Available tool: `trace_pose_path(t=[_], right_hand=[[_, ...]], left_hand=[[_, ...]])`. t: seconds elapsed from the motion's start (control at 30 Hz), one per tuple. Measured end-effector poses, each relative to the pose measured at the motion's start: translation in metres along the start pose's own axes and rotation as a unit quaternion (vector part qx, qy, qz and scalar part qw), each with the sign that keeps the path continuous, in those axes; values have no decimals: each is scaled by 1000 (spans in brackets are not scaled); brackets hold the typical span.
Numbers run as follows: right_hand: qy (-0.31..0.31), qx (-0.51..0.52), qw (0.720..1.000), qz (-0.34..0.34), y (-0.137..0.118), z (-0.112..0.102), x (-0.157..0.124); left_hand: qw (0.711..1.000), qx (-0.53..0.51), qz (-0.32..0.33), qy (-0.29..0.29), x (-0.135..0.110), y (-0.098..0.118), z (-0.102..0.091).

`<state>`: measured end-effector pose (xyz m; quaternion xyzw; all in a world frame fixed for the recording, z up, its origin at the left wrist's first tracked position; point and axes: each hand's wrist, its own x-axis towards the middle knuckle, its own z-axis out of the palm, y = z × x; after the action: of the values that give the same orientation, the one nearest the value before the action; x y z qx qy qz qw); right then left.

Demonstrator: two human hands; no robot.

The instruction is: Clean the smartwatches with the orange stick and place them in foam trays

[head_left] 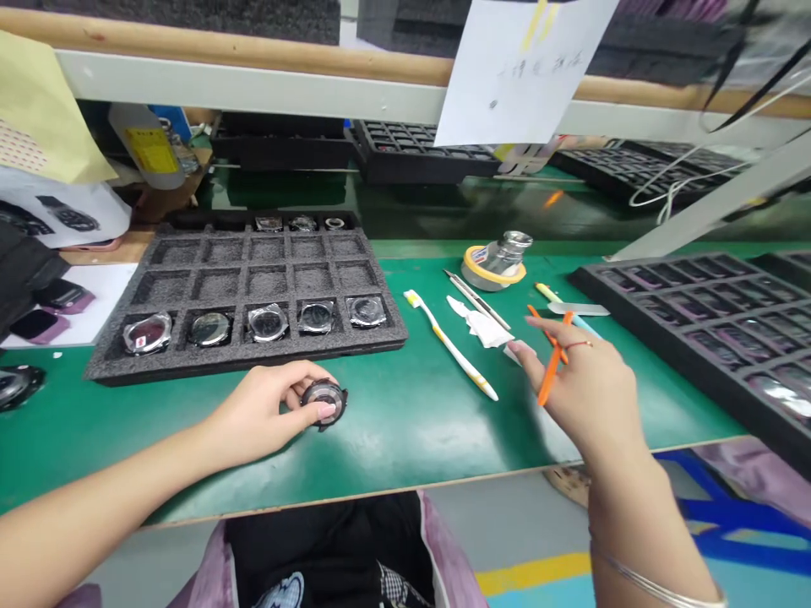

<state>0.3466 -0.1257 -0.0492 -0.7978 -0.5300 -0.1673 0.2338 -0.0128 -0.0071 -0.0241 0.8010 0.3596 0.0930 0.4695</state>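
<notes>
My left hand rests near the front of the green bench, thumb and fingers closed around a round black watch case. My right hand is at the right, with slim orange plastic sticks crossing between its thumb and forefinger. Its thumb tip reaches a crumpled white tissue; whether it pinches the tissue is unclear. Left of the tissue lies a white and yellow toothbrush. Behind my left hand, a black foam tray holds several watch heads in its front row.
A metal-topped bottle stands in a yellow-rimmed tub. Tweezers and a flat blade lie nearby. Another foam tray fills the right side. A shelf with a hanging paper spans above. Watches lie at far left.
</notes>
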Motion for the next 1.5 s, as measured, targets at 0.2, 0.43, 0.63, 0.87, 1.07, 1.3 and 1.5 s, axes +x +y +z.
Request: trace_pose_path(t=[0.2,0.43,0.63,0.87,1.07,1.3,1.5], right_hand=[[10,25,998,50,-11,-4,-5],[-64,383,904,-178,-158,-8,-33],[-97,407,887,-193,-178,3,-45],[-80,355,907,-212,-177,6,-42],[-90,333,912,-222,-177,5,-44],[-93,380,896,-213,-185,11,-33],[-18,364,931,-40,-125,2,-28]], left_hand=[[999,-42,-7,-14,-2,3,2],[997,-74,-28,-10,0,1,2],[994,-101,-30,-14,-1,2,4],[995,-97,-18,-16,0,1,3],[993,-108,-37,-22,1,3,3],[995,-93,-25,-10,0,3,3],[997,-73,-37,-15,0,3,1]])
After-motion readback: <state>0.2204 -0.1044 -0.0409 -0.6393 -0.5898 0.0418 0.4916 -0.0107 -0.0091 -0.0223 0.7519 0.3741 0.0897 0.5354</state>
